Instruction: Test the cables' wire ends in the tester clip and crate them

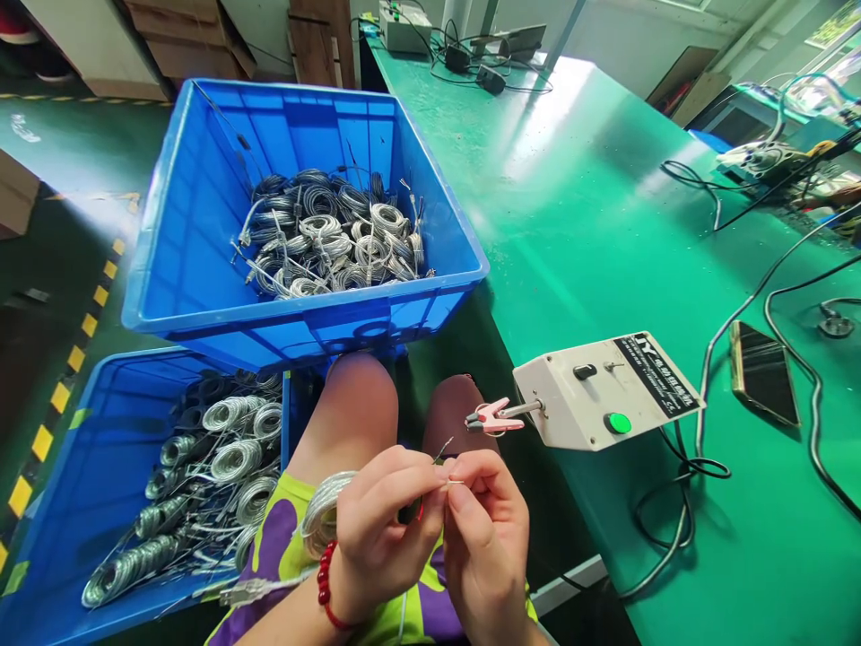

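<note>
My left hand [390, 529] is closed in a pinch on the stripped end of a cable, and a bare twisted strand [443, 448] sticks up past the fingers. A short red wire shows below its fingertips. Against it, my right hand [488, 543] pinches a thin white wire [456, 483] at the same spot. Beside the left wrist lies a coil of clear-jacketed cable [323, 516] on my lap, with a pale plug [248, 590] near it. Just beyond my hands, a red and white clip [494, 418] sits on the shaft of a beige machine [592, 395].
A blue crate [309, 314] full of coiled cables stands ahead of my knees. Another blue crate [60, 467] with coils is at left. On the green table [605, 242] lie a phone [763, 372] and loose black cords [686, 502].
</note>
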`<act>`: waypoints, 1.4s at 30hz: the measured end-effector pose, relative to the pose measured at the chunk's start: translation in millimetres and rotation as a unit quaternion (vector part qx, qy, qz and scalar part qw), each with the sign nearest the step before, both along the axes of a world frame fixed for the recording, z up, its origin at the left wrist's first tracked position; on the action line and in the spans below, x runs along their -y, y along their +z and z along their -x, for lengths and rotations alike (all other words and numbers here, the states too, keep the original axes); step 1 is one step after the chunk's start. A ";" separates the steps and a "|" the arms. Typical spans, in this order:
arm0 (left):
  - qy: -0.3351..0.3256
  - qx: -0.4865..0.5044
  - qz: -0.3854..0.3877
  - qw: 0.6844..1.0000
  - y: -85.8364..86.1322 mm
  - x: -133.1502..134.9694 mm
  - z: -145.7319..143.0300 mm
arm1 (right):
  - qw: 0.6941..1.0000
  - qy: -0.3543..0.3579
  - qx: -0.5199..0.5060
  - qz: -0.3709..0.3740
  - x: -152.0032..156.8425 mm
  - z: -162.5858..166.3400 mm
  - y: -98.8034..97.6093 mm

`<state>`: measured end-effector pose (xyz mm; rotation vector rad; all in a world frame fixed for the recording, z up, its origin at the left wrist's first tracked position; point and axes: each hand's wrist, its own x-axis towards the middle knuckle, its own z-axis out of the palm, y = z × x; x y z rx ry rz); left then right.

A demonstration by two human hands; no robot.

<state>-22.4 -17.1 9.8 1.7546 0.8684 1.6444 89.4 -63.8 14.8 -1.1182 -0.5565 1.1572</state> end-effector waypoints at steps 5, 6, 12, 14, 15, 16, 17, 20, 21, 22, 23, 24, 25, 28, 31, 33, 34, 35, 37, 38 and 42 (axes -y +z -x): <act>-0.024 0.011 0.005 1.000 -1.2 0.3 1.3 | 1.000 0.002 -0.007 0.009 -4.3 -0.8 5.5; -0.037 0.018 0.008 0.999 -1.2 0.5 2.2 | 1.000 0.004 -0.012 0.014 -5.3 -0.9 7.2; -0.132 0.033 0.049 0.990 6.3 -0.1 9.8 | 0.998 0.010 -0.033 0.044 -11.2 -4.1 14.3; -0.144 0.020 0.059 0.988 9.4 -1.4 11.2 | 0.998 0.020 -0.034 0.041 -13.3 -6.2 14.6; -0.144 0.017 0.060 0.988 10.4 -2.1 11.3 | 0.998 0.025 -0.030 0.040 -14.2 -7.3 14.3; -0.140 0.014 0.057 0.988 11.2 -2.8 11.0 | 0.999 0.028 -0.020 0.039 -14.8 -8.4 13.6; -0.132 0.011 0.053 0.990 11.6 -3.6 10.4 | 0.999 0.028 -0.007 0.037 -15.0 -9.2 12.5; -0.094 0.001 0.041 0.995 12.3 -5.8 7.6 | 0.999 0.010 0.038 0.024 -12.1 -10.4 5.9; -0.080 -0.001 0.037 0.996 12.7 -6.4 6.6 | 0.999 0.004 0.048 0.015 -10.1 -10.2 3.0; -0.065 -0.002 0.035 0.997 13.1 -7.0 5.7 | 0.998 0.000 0.056 0.004 -7.9 -9.8 0.1; -0.050 -0.003 0.033 0.998 13.7 -7.4 4.8 | 0.998 -0.001 0.062 -0.009 -5.8 -9.1 -2.6; -0.037 -0.003 0.032 0.999 14.3 -7.7 4.1 | 0.997 0.000 0.068 -0.023 -4.0 -8.3 -4.7; -0.025 -0.005 0.031 0.999 14.8 -7.9 3.5 | 0.997 0.002 0.074 -0.035 -2.9 -7.4 -6.0; 0.002 -0.014 0.037 0.999 15.7 -7.4 2.2 | 0.993 0.004 0.100 -0.068 -4.0 -5.0 -4.6; 0.015 -0.028 0.045 0.998 15.2 -6.0 1.9 | 0.987 -0.007 0.130 -0.091 -9.5 -3.2 2.1; 0.019 -0.034 0.054 0.998 14.4 -5.0 2.0 | 0.986 -0.016 0.141 -0.092 -13.0 -2.0 6.7; 0.022 -0.036 0.058 0.997 13.9 -4.4 2.1 | 0.986 -0.019 0.141 -0.089 -14.3 -1.4 8.6; 0.025 -0.037 0.063 0.997 13.5 -4.0 2.3 | 0.987 -0.021 0.138 -0.085 -15.4 -0.9 10.0; 0.031 -0.037 0.066 0.997 12.7 -3.5 2.4 | 0.989 -0.026 0.125 -0.080 -16.8 -0.2 11.3; 0.032 -0.036 0.068 0.997 12.5 -3.3 2.4 | 0.990 -0.029 0.116 -0.078 -17.3 -0.1 11.4; 0.026 -0.019 0.090 0.995 12.6 -3.6 2.5 | 0.993 -0.024 0.087 -0.070 -18.6 -1.4 8.3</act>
